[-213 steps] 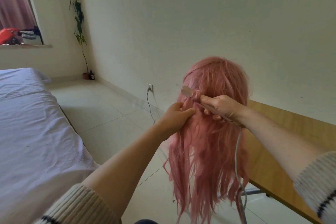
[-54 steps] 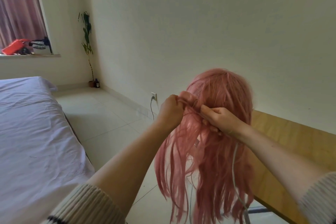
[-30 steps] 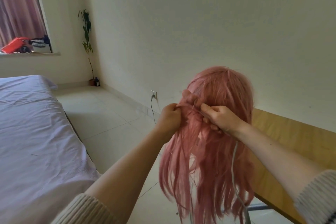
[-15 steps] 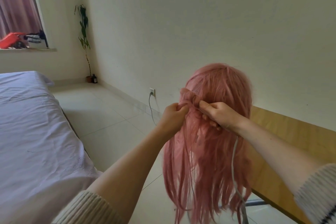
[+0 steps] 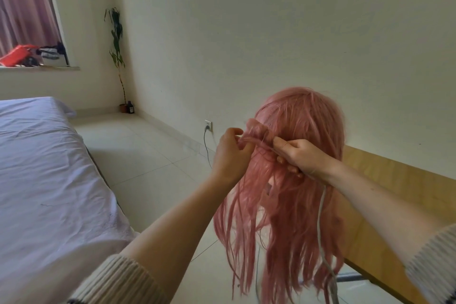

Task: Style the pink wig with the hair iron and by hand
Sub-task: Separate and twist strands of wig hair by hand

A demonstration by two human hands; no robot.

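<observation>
Slim hair iron (image 5: 262, 147): almost wholly hidden under wrapped pink strands and the right hand (image 5: 299, 158), so its plates cannot be judged. Grey power cord (image 5: 320, 215): cut off at bottom edge. Long pink synthetic wig (image 5: 296, 180): lower tips motion-blurred; whatever supports it is concealed.

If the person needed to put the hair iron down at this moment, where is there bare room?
The wooden tabletop right of the pink wig shows bare between wig and wall. The bed sheet at left is an open expanse. It is crowded at the wig, where the left hand pinches a strand, the right hand grips the iron and the cord hangs.
</observation>
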